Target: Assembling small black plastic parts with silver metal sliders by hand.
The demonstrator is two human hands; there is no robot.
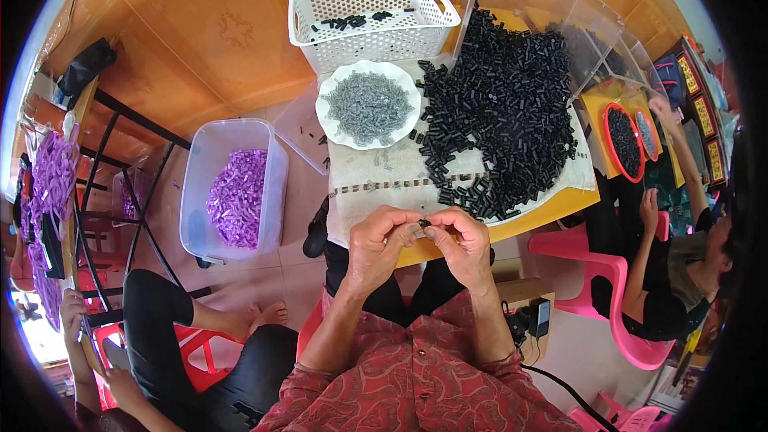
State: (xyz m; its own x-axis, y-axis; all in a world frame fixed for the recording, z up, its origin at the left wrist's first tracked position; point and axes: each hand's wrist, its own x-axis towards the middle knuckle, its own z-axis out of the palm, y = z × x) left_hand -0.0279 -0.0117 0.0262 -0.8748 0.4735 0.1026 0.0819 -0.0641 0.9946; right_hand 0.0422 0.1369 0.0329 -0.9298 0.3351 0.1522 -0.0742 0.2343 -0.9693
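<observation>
Close together at the near edge of the table, my left hand [379, 242] and my right hand [462, 246] pinch a small black piece [425, 223] between thumbs and forefingers. Fingertips cover most of it. Just beyond my hands spreads a big heap of short black tube-like pieces [500, 104] on a pale cloth [360, 212]. Small clear plastic pieces [368, 104] fill a white wavy-rimmed plate [322, 109] at the cloth's far left. A few loose clear pieces lie on the cloth in front of the plate.
A white perforated basket [376, 50] with some black pieces stands at the back. On the floor at left is a translucent bin [192, 192] of purple-wrapped pieces [238, 200]. One person sits at left; another sits at right on a pink chair [616, 296] near a red basket [613, 152].
</observation>
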